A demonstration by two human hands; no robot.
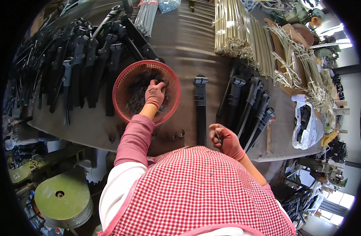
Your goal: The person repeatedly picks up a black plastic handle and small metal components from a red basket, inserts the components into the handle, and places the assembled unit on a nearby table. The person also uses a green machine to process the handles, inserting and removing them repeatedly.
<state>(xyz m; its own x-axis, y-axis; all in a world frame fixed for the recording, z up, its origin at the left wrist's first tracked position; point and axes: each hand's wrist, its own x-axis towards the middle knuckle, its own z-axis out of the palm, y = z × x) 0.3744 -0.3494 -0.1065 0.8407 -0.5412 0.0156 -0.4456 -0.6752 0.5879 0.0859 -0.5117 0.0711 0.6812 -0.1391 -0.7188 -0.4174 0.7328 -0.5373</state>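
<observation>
My left hand point(154, 95), in a pink glove, reaches into a red perforated plastic basket point(116, 92). Its fingers are bent together among a heap of small dark parts point(136, 96); what they grip is hidden. To the right, my gloved right hand point(231, 144) is closed around a small dark ridged piece point(218, 137) that looks like a coil spring. Between the hands, a long black bar with a rounded hinge head point(200, 94) lies on the table, pointing away from me. Several small dark curved clips point(181, 133) rest near the table's front edge.
Similar black hinged bars point(249, 102) lie at the right, and many more point(80, 59) fill the left. Bundled pale rods point(233, 31) are stacked at the far right. A white plastic bag point(309, 126) sits near the right edge. A green round machine part point(62, 196) stands lower left.
</observation>
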